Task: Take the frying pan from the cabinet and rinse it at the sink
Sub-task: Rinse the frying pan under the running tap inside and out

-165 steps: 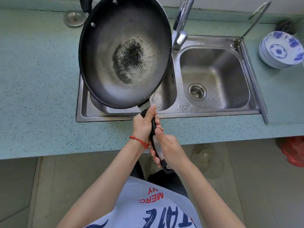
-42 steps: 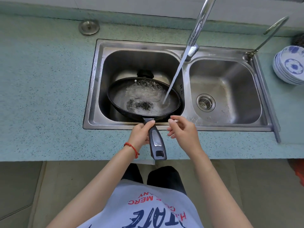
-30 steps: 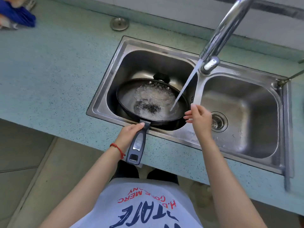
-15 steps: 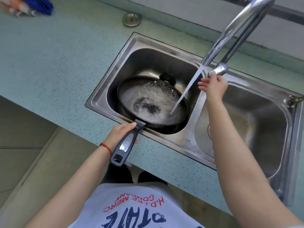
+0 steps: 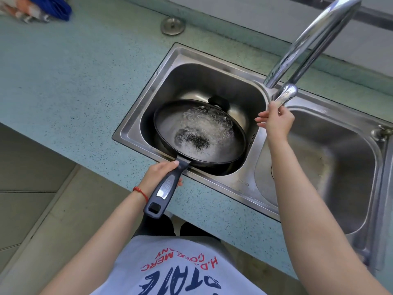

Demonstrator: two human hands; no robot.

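Frying pan point(image 5: 200, 135) sits in the left basin of the sink point(image 5: 148, 99), tilted a bit, with water and bubbles pooled over a dark speckled patch at its centre. Our left hand point(image 5: 158, 174) has its grip wrapped round the pan handle point(image 5: 164, 188), which sticks out over the sink rim and the blue-green surface point(image 5: 63, 81). Our right hand point(image 5: 276, 122) is up at the tap lever point(image 5: 284, 95), grip curled on its end; fingers partly hidden, so we cannot tell how tightly. No stream visible from the faucet spout point(image 5: 319, 39) right now. We judge the rinse as partway through: pan wet, water in it, residue not cleared. Risks from here: pan is held one-handed by a long handle with water weight at the far end, so it could tip and slosh over the rim onto the surface or floor. Wet handle could slip. Jerking the lever could send a hard jet splashing off the pan. A round metal cap point(image 5: 172, 26) and blue cloth point(image 5: 51, 7) lie well apart, no hazard.
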